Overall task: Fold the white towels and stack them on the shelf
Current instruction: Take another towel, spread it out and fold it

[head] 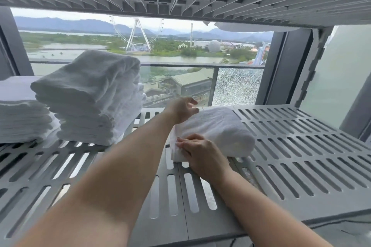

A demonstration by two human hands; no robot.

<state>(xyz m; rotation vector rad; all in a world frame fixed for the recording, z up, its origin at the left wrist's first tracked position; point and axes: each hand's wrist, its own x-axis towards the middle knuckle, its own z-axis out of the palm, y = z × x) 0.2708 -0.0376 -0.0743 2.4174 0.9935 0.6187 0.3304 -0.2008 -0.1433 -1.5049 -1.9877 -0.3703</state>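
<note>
Head view: one folded white towel (220, 128) lies on the slotted grey shelf (301, 146), just toward 4 o'clock of frame centre, its long axis running from 7 to 1 o'clock.

Hands:
- The right hand (200, 152) rests on the towel's 7 o'clock end. Its fingers (183, 142) lie nearly straight against the folded layers, pressing rather than pinching. The thumb is hidden.
- The left hand (183, 109) is at the towel's 11 o'clock corner with its fingers loosely bent. I cannot tell whether it pinches the edge or only touches it.

Other stock: a tall stack of folded towels (90, 96) stands at 9 o'clock, well apart from the single towel. A lower stack (20, 110) sits just beside it at the frame edge.

Handling assessment:
- The towel appears light, soft and limp.
- The pile looks grippy, so slipping is unlikely.
- The layers would likely splay or sag if it were lifted by one corner.
- It is not fragile.

Recommended hold: both hands, palms under or clamping the two short ends, at 7 and 1 o'clock. Keep the fold closed. The open slots beneath could catch a loose hem if the towel is dragged, so lifting is preferable to sliding.
</note>
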